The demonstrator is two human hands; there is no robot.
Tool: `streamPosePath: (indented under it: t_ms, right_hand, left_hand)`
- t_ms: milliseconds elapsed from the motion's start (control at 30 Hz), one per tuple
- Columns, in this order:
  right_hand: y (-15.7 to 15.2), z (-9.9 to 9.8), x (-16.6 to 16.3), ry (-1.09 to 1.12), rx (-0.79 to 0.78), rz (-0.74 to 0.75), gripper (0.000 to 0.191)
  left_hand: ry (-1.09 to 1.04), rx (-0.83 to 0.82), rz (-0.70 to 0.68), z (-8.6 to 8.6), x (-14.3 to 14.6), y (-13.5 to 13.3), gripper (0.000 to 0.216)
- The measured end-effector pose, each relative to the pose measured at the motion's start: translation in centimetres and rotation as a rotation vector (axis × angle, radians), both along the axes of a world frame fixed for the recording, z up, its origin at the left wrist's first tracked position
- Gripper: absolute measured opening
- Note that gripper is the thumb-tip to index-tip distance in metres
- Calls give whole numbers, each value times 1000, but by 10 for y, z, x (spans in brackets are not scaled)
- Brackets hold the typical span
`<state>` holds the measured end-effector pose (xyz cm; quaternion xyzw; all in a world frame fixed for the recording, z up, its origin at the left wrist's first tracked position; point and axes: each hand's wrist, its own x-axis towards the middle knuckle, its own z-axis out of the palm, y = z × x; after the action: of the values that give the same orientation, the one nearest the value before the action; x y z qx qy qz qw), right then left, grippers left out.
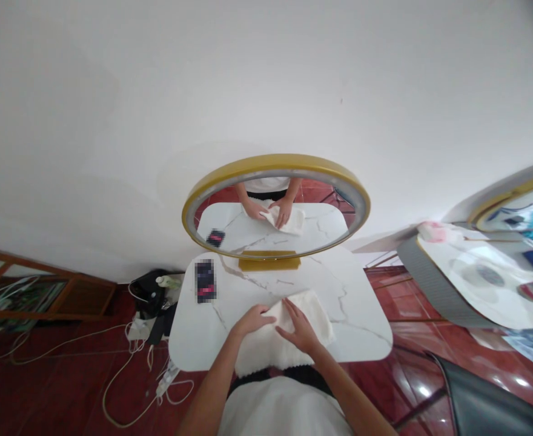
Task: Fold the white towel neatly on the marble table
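Note:
A white cloth [314, 312], like a small towel, lies partly folded at the front of the white marbled table [352, 284], its near edge hanging toward my lap. At its left side, my left hand [252, 320] holds the cloth's edge between thumb and fingers. My right hand [299, 327] rests on top of the cloth, fingers stretched out and thumb apart. The gold-rimmed oval mirror [275, 162] behind reflects both hands and the cloth, with a raised fold between them.
A blurred-out phone [205, 281] lies at the table's left. On the floor to the left are cables and a power strip [167, 378] beside a black bag [148, 290]. To the right stand a second table [448, 272] with a mirror and a black chair [489, 399].

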<state>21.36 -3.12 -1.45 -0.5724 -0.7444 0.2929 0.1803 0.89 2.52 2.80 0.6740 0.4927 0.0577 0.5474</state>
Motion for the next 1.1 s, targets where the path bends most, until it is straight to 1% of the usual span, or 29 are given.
streamPosePath:
  t_ms: [100,167,200,267,333,400,467,567,700,767,867,933,1000,1067,1100]
  right_hand:
    - [9,10,10,212,-87,-97,69]
    - [15,21,14,410,-225,-150,62]
    - [17,28,15,515,-310,-165,60]
    - [19,44,15,715,-469,-170,59]
    - [19,60,14,906,-593,-161,62]
    - [18,74,14,1061,-695,-163,63]
    - [17,83,17,1151,-788,-175,61]
    - [17,88,24,1186,-880,-224,59]
    - [24,91,28,1310,-966,-264,61]
    - [29,95,27,1379,-1005,-259,61]
    - [36,99,25,1401,-1077,-256,56]
    - [40,101,24,1394,-1140,-262,52]
    - [42,100,24,1394,-1170,-315,50]
    - [43,97,24,1443,-1137,-411,56]
    - [43,95,24,1478,-1111,-470,62]
  left_hand:
    - [-178,-113,-15,21,-1,8,37]
    - [-290,-177,31,38,0,12,41]
    - [-318,-183,62,47,1,14,42]
    - [-319,-138,99,64,6,18,43]
    - [-314,-77,92,79,13,23,41]
    - [-328,-37,59,90,21,27,37]
    - [-357,-11,66,96,28,32,35]
    - [-384,21,152,94,33,37,34]
    - [-336,26,261,81,27,40,41]
    - [-270,-3,281,74,21,40,49]
    - [-183,-53,272,66,12,39,56]
    - [-188,-122,259,62,7,37,55]
    - [-240,-275,257,60,3,34,55]
    - [-310,-411,319,58,1,30,56]
    - [-356,-433,379,57,1,28,57]
